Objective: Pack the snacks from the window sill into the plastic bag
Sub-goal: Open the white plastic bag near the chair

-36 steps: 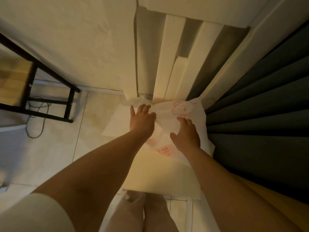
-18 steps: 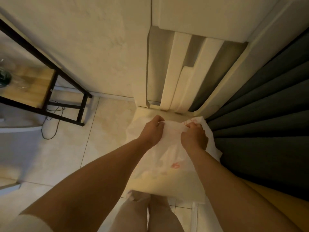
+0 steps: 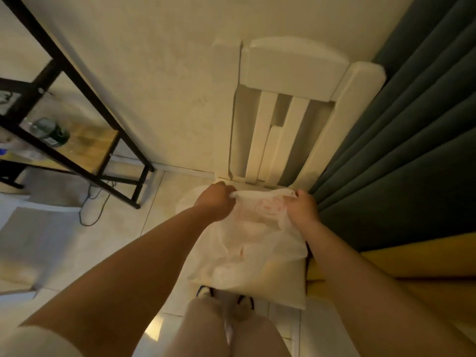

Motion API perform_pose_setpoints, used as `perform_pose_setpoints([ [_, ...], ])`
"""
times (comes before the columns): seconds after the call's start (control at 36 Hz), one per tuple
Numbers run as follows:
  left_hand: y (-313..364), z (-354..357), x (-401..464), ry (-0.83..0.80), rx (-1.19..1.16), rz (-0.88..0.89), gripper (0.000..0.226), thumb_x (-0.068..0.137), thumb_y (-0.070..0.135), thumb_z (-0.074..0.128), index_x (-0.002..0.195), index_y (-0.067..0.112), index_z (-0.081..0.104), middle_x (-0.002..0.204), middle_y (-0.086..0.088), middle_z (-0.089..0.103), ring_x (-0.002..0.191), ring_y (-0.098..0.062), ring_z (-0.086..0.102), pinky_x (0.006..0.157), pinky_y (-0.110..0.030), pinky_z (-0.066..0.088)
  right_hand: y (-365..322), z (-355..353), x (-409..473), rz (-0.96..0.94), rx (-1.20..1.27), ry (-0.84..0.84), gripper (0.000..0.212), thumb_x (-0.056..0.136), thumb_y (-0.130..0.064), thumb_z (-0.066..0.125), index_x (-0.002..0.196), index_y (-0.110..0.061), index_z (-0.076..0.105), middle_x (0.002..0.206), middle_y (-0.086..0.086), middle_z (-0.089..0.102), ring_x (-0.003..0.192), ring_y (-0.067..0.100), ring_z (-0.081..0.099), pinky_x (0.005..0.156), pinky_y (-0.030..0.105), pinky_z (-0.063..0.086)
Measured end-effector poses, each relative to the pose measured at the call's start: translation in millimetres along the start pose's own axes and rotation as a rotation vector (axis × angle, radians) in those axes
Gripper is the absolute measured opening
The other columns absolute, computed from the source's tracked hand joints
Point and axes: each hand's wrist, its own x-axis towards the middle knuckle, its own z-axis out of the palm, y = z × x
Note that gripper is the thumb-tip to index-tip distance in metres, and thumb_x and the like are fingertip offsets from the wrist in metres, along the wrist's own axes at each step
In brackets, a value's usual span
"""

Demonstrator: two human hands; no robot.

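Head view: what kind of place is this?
Likely a room at home: a white slatted chair against a wall, green curtain, black-framed shelf on tile. Both hands grip a plastic bag.

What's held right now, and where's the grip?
The plastic bag: left hand and right hand each pinch its top edge, one at each end.
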Motion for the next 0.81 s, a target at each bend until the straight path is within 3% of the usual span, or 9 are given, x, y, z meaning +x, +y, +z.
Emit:
perform_pose_setpoints([
  [0.14, -7, -12, -24, -0.029, 0.065, 0.061, 0.033, 0.097, 0.019, 0.042, 0.126, 0.017, 0.056, 0.127, -0.010, 0.048, 0.114, -0.028, 0.051, 0.100, -0.034, 0.040, 9, -15, -38, -0.100, -0.208, -0.179, 0.070, 0.073, -0.048, 0.074, 0.132, -0.018, 0.051, 0.127, 0.003, 0.058, 0.110, 0.024, 0.057, 0.090, 0.037, 0.049],
  [0.22, -15, -17, -37, -0.038, 0.142, 0.089, 0.035, 0.094, 0.013, 0.044, 0.126, 0.020, 0.056, 0.124, -0.008, 0.052, 0.112, -0.027, 0.052, 0.096, -0.034, 0.042, 14, -22, -60, -0.105, -0.522, -0.260, 0.049, 0.074, -0.042, 0.076, 0.112, -0.015, 0.062, 0.104, 0.002, 0.064, 0.089, 0.018, 0.061, 0.071, 0.027, 0.049],
  [0.31, -28, -20, -50, -0.063, 0.174, 0.116, 0.035, 0.092, 0.010, 0.046, 0.123, 0.021, 0.058, 0.119, -0.008, 0.057, 0.108, -0.026, 0.054, 0.093, -0.032, 0.043, 24, -25, -78, -0.116, -0.708, -0.179, 0.026, 0.088, -0.027, 0.062, 0.108, -0.010, 0.066, 0.093, 0.004, 0.062, 0.084, 0.019, 0.060, 0.072, 0.029, 0.049],
  [0.39, -37, -21, -63, -0.115, 0.165, 0.178, 0.033, 0.093, 0.011, 0.050, 0.123, 0.019, 0.059, 0.120, -0.008, 0.060, 0.108, -0.025, 0.056, 0.092, -0.030, 0.043, 38, -20, -99, -0.097, -0.739, -0.080, 0.024, 0.093, -0.024, 0.050, 0.108, -0.014, 0.065, 0.092, 0.005, 0.058, 0.085, 0.022, 0.057, 0.069, 0.030, 0.044],
  [0.53, -36, -20, -82, -0.228, 0.085, 0.253, 0.033, 0.093, 0.011, 0.050, 0.126, 0.011, 0.056, 0.127, -0.011, 0.058, 0.116, -0.027, 0.054, 0.092, -0.026, 0.040, 52, 17, -143, -0.090, -0.486, 0.008, 0.031, 0.097, -0.022, 0.043, 0.122, -0.009, 0.055, 0.118, 0.013, 0.058, 0.104, 0.030, 0.056, 0.079, 0.029, 0.044],
  [0.64, -33, -14, -100, -0.324, 0.134, 0.366, 0.038, 0.091, 0.014, 0.058, 0.129, 0.013, 0.055, 0.131, -0.009, 0.055, 0.122, -0.029, 0.050, 0.094, -0.025, 0.038, 60, 37, -175, 0.055, -0.271, 0.118, 0.036, 0.101, -0.009, 0.028, 0.134, -0.001, 0.042, 0.135, 0.018, 0.044, 0.123, 0.031, 0.043, 0.101, 0.034, 0.036],
  [0.69, -32, -11, -110, -0.369, 0.155, 0.431, 0.031, 0.091, 0.014, 0.056, 0.122, 0.013, 0.058, 0.126, -0.011, 0.058, 0.118, -0.030, 0.053, 0.090, -0.026, 0.039, 68, 41, -193, 0.133, -0.096, 0.198, 0.037, 0.101, -0.008, 0.028, 0.136, -0.002, 0.040, 0.138, 0.019, 0.044, 0.126, 0.030, 0.042, 0.094, 0.024, 0.038],
  [0.75, -30, -8, -123, -0.400, 0.128, 0.464, 0.027, 0.092, 0.011, 0.052, 0.117, 0.013, 0.060, 0.122, -0.011, 0.061, 0.114, -0.029, 0.055, 0.088, -0.026, 0.039, 78, 45, -212, 0.131, -0.075, 0.252, 0.038, 0.102, -0.015, 0.034, 0.135, 0.001, 0.041, 0.137, 0.019, 0.045, 0.114, 0.026, 0.049, 0.070, 0.010, 0.040],
  [0.81, -24, -3, -135, -0.410, 0.075, 0.477, 0.028, 0.091, 0.006, 0.049, 0.116, 0.013, 0.061, 0.120, -0.011, 0.061, 0.112, -0.029, 0.055, 0.086, -0.027, 0.040, 92, 48, -227, 0.120, -0.054, 0.323, 0.043, 0.101, -0.026, 0.038, 0.134, 0.001, 0.039, 0.133, 0.021, 0.047, 0.100, 0.024, 0.054, 0.070, 0.014, 0.048],
])
